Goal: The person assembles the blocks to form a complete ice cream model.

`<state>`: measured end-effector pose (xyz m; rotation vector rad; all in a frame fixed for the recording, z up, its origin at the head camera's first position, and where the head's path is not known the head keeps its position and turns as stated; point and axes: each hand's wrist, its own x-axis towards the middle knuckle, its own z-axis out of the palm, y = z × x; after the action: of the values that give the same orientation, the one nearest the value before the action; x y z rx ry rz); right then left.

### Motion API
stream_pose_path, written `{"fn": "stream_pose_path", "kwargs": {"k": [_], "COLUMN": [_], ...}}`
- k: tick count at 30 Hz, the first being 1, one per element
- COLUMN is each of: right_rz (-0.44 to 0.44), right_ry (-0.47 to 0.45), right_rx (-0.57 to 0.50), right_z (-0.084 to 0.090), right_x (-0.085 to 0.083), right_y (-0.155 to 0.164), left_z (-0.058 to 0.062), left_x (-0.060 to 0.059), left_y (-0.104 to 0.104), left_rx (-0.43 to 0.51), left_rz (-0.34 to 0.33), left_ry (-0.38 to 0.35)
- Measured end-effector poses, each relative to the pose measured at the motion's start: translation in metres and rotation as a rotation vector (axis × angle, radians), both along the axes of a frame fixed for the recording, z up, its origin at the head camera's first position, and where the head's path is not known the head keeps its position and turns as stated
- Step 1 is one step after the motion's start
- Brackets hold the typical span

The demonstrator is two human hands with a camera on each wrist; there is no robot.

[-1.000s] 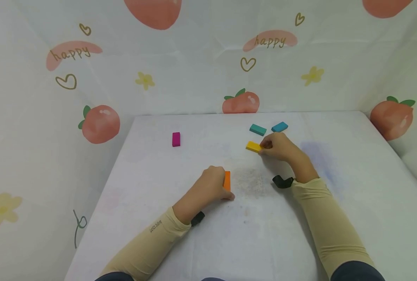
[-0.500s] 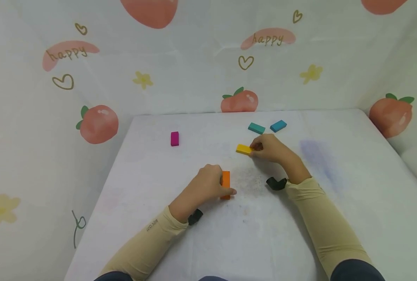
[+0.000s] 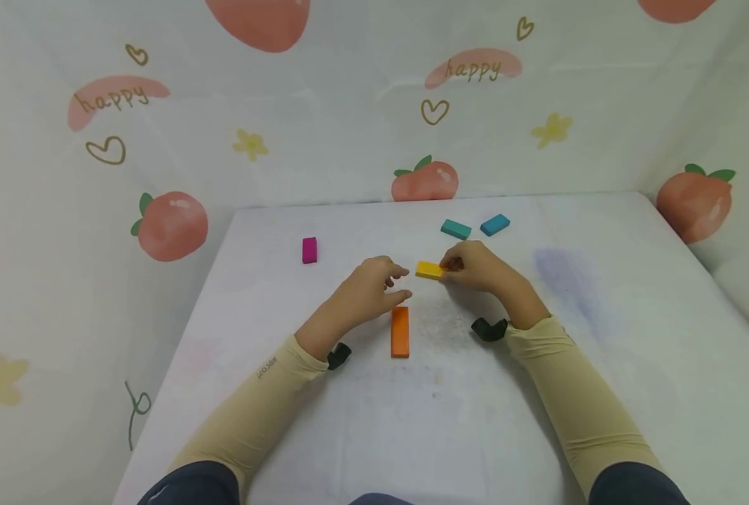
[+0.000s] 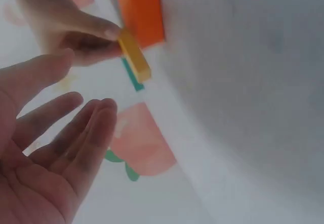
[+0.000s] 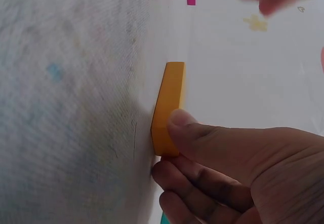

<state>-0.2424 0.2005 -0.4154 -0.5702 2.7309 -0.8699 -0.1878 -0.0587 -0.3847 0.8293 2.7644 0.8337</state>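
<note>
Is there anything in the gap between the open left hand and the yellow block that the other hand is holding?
Nothing visible. The right hand pinches the yellow block by one end; the left hand is open just beside its free end. The orange block lies nearer the person, outside that gap.

— Where is there room on the table [image 3: 602,365]?
— Its near edge and right side lie open.
— What blocks the middle?
— The orange block [image 3: 400,331] and yellow block [image 3: 429,270]; two teal blocks [image 3: 455,229] seemingly crowd the far edge.
</note>
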Motion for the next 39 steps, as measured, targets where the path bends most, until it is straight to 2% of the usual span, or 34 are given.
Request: {"fn": "stream_pose_path", "kwargs": {"k": [4,9,18,24,34,39], "right_rz": [-0.004,-0.002,0.014,0.004,0.014,0.014], "right_ry": [-0.014,0.003,0.010,0.021,0.019,0.021], "right_rx": [-0.001,0.002,-0.014,-0.008,-0.016,-0.017], "right_z": [0.000,-0.001,0.001,0.002,0.000,0.002], "right_x": [-0.001,-0.001,0.000,0.001,0.001,0.002], "right_y": [0.000,0.000,-0.001,-0.001,-0.001,-0.002], "left_z": [-0.004,-0.011,-0.023,-0.022,-0.025,-0.023], "left_x": [-0.021,-0.044,-0.069,-0.077,-0.079,-0.078], "left_y": [0.007,0.023,0.038,0.043,0.048,0.047], "left_rx": [-0.053,-0.134,-0.209,-0.190,-0.173,-0.191], "left_rz": [-0.045,-0.099,-0.180,-0.257,-0.241,-0.249], "left_ry": [0.012,-0.011,-0.023,0.013,0.031,0.039]}}
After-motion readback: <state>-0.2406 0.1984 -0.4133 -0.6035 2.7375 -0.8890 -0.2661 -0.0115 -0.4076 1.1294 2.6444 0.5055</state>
